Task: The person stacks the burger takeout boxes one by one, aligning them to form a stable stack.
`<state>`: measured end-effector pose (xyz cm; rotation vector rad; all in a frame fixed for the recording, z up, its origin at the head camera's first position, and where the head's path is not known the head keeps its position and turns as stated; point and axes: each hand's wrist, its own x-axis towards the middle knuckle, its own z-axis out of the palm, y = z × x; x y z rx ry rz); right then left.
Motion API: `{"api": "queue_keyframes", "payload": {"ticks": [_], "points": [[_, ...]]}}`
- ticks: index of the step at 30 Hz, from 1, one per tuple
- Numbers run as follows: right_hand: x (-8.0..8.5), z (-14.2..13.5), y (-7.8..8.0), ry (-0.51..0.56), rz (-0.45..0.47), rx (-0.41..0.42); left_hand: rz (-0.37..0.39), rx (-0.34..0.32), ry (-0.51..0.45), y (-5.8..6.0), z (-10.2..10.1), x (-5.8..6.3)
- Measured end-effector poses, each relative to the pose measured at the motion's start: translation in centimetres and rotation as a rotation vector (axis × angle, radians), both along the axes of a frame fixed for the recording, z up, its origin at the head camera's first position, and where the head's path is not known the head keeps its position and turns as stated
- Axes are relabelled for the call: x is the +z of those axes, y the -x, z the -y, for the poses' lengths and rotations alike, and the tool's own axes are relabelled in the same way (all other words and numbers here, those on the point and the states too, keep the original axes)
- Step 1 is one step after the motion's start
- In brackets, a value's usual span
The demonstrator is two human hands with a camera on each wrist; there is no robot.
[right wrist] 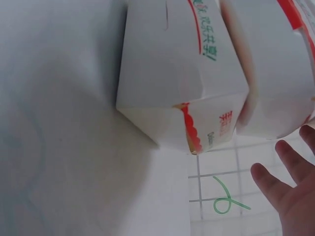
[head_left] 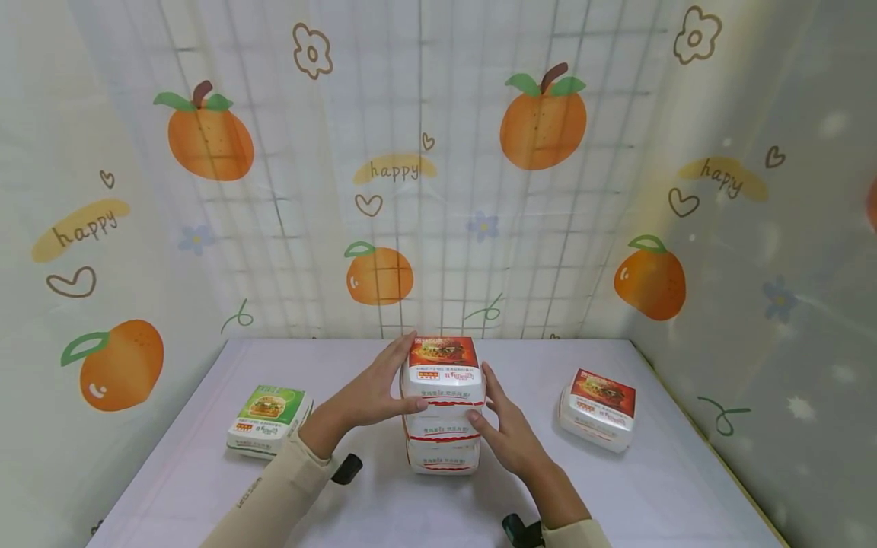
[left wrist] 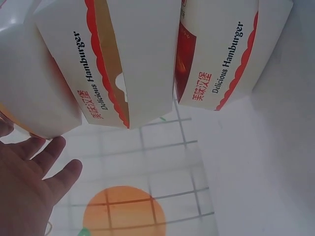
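Three white hamburger boxes with red trim stand in a stack in the head view. On top is a hamburger box (head_left: 441, 380) with a red burger picture, held by my left hand (head_left: 370, 392), thumb on its front and fingers along its left and rear side. My right hand (head_left: 510, 430) holds the right side of the stack, its thumb at the front of the middle hamburger box (head_left: 441, 428) and a finger up beside the top one. Under them the bottom hamburger box (right wrist: 172, 64) rests on the table. Both wrist views show spread fingers at the boxes' far side.
To the left lies a green-topped hamburger box (head_left: 267, 418), close to my left forearm. A red-topped hamburger box (head_left: 597, 409) sits at the right on the white table (head_left: 384, 510). Behind hangs a curtain (head_left: 452, 190) printed with oranges.
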<state>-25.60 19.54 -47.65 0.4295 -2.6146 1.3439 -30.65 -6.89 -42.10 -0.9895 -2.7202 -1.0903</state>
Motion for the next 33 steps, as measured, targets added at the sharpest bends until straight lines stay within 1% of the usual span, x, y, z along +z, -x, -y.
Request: {"api": "queue_keyframes", "payload": {"ticks": [5, 10, 20, 25, 28, 33], "points": [[0.06, 0.0, -0.05, -0.001, 0.01, -0.003, -0.016, 0.006, 0.005, -0.27, 0.1, 0.27], [0.04, 0.03, -0.1, -0.007, 0.014, -0.004, -0.034, 0.004, 0.008, -0.22, 0.18, 0.18], [0.14, 0.11, -0.33, -0.011, 0.022, -0.012, -0.015, 0.02, 0.022, -0.46, 0.31, 0.2], [0.02, 0.12, -0.26, -0.013, 0.016, -0.016, -0.029, 0.021, 0.024, -0.37, 0.35, 0.18], [0.0, 0.13, -0.24, -0.01, 0.01, -0.014, -0.036, 0.02, 0.018, -0.29, 0.36, 0.15], [0.06, 0.18, -0.22, -0.006, 0.014, -0.013, -0.027, 0.019, 0.002, -0.27, 0.35, 0.06]]}}
